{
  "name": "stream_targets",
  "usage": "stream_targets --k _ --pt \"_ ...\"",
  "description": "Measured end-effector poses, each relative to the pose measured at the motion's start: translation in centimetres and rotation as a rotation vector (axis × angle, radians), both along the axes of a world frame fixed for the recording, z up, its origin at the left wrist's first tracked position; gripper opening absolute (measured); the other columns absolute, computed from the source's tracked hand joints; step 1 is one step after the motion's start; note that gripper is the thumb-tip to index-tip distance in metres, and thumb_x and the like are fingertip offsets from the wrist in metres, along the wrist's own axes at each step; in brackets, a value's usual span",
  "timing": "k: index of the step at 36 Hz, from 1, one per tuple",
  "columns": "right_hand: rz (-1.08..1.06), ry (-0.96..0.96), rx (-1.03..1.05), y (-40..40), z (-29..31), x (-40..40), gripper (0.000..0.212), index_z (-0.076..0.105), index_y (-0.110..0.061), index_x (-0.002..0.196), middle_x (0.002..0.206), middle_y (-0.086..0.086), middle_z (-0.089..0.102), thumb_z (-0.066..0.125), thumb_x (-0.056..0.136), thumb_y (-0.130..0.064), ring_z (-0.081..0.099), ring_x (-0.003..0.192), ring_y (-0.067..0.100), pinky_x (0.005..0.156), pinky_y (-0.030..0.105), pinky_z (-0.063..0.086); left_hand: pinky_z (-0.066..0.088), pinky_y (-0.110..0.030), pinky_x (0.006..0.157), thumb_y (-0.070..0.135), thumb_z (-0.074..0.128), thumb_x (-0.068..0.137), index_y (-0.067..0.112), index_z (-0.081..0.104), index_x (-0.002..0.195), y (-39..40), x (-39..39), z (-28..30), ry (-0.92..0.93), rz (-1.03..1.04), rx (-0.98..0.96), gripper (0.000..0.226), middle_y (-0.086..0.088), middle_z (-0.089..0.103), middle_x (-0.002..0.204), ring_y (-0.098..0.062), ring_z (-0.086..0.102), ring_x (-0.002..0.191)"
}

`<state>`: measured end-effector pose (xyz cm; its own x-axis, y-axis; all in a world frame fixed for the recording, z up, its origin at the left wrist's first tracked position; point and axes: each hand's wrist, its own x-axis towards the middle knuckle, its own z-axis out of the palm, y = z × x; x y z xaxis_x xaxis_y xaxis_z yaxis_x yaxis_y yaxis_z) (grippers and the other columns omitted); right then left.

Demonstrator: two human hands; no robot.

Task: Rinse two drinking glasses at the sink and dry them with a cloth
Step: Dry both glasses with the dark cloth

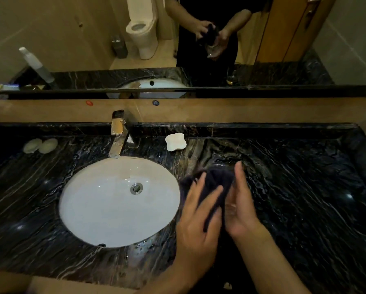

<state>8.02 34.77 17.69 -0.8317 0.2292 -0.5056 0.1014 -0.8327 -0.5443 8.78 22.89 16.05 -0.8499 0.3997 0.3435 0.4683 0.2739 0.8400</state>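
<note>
I am looking down at a big dark stone counter with a white sink set in its left half. The tap stands at the back edge of the counter, just behind the sink, and no water seems to run from it, so I think the rinsing is done for this glass. A white soap dish sits near the back edge, to the right of the tap, and two pale round soaps lie near the back left corner, out of the way of wet work. My hands are over the counter just to the right of the sink, near the front edge, so drips fall on stone and not on the floor. My left hand grips a dark cloth, fingers curled round it and pushing it toward the other hand. My right hand stands on its side, palm facing left, fingers mostly straight and pointing away from me. From above I can hardly see the glass, only a faint shine by the palm, but the mirror shows a clear glass cupped in that hand with the cloth stuffed in at the top. So I judge I am drying the inside. I cannot tell how tightly the right fingers wrap it. The mirror also shows a second glass standing on the counter, but I cannot find it on the real counter.
</note>
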Motion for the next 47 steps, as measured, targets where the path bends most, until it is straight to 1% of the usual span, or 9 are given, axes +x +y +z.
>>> stream_targets --k 7,12,19,23,30,34,37,43,47 --pt "0.076 -0.043 0.038 -0.2 -0.4 0.2 0.079 0.061 -0.002 0.128 0.118 0.024 0.069 0.039 0.091 -0.069 0.069 0.103 0.032 0.083 0.037 0.059 0.025 -0.022 0.118 0.053 0.039 0.101 0.054 0.044 0.140 0.0 0.7 0.4 -0.157 0.045 0.084 0.039 0.015 0.028 0.161 -0.007 0.025 0.149" --pt "0.160 -0.023 0.069 0.3 -1.0 0.3 0.068 0.071 -0.015 0.113 0.107 0.017 0.073 0.040 0.089 -0.070 0.068 0.097 0.029 0.089 0.044 0.050 0.031 -0.017 0.114 0.035 0.047 0.099 0.049 0.053 0.136 0.5 -0.9 2.4 -0.315 0.112 0.179 0.040 0.010 0.044 0.153 0.002 0.034 0.143" --pt "0.195 -0.099 0.278 0.0 -1.3 0.5 0.058 0.071 -0.025 0.114 0.104 0.013 0.074 0.029 0.098 -0.062 0.071 0.084 0.023 0.066 0.034 0.057 0.048 -0.042 0.106 0.025 0.048 0.103 0.038 0.067 0.123 1.2 -4.7 4.5 -0.625 0.151 0.226 0.030 0.013 0.070 0.121 -0.007 0.064 0.116" --pt "0.112 -0.060 0.337 -0.9 -0.6 0.7 0.052 0.049 -0.036 0.122 0.112 0.003 0.075 0.044 0.083 -0.069 0.072 0.105 0.021 0.086 0.047 0.058 0.049 -0.045 0.105 0.024 0.047 0.104 0.038 0.071 0.116 1.5 -6.4 4.6 -0.729 0.163 0.207 0.031 0.010 0.075 0.110 -0.011 0.068 0.108" --pt "-0.042 -0.029 0.248 -1.6 -1.5 -0.2 0.080 0.058 -0.007 0.129 0.122 0.016 0.070 0.077 0.071 -0.059 0.070 0.108 0.026 0.078 0.031 0.058 0.031 -0.016 0.112 0.044 0.041 0.098 0.053 0.046 0.137 1.8 -2.9 3.3 -0.249 0.043 -0.023 0.040 0.022 0.034 0.155 0.015 0.032 0.136" --pt "0.074 0.073 -0.075 0.2 -0.7 -0.4 0.061 0.077 -0.011 0.090 0.090 0.012 0.076 0.044 0.092 -0.062 0.074 0.078 0.021 0.069 0.027 0.060 0.027 -0.029 0.118 0.040 0.038 0.105 0.040 0.043 0.146 0.4 -0.3 0.9 0.202 -0.107 -0.230 0.041 0.012 0.022 0.164 -0.018 0.017 0.153" --pt "0.068 0.052 -0.135 1.0 -0.4 -0.4 0.055 0.067 -0.018 0.100 0.079 0.009 0.070 0.049 0.087 -0.068 0.069 0.071 0.023 0.078 0.034 0.055 0.046 -0.039 0.105 0.032 0.046 0.103 0.035 0.045 0.145 -0.8 0.5 -0.6 0.405 -0.194 -0.303 0.042 0.007 0.024 0.164 -0.029 0.019 0.152" --pt "0.127 0.087 -0.132 0.1 -0.5 0.0 0.070 0.071 -0.006 0.112 0.109 0.017 0.073 0.040 0.091 -0.066 0.072 0.096 0.026 0.083 0.032 0.060 0.017 -0.034 0.123 0.038 0.037 0.107 0.041 0.036 0.149 -0.3 -0.1 0.4 0.241 -0.077 -0.096 0.043 0.006 0.022 0.164 -0.029 0.018 0.152" --pt "0.133 0.086 -0.103 -0.1 -0.6 0.6 0.075 0.053 -0.003 0.141 0.141 0.021 0.056 0.032 0.099 -0.062 0.056 0.130 0.030 0.102 0.036 0.051 0.022 -0.031 0.121 0.038 0.043 0.102 0.043 0.047 0.143 0.2 -1.0 2.3 -0.047 -0.048 0.066 0.041 0.015 0.028 0.160 -0.018 0.023 0.151"
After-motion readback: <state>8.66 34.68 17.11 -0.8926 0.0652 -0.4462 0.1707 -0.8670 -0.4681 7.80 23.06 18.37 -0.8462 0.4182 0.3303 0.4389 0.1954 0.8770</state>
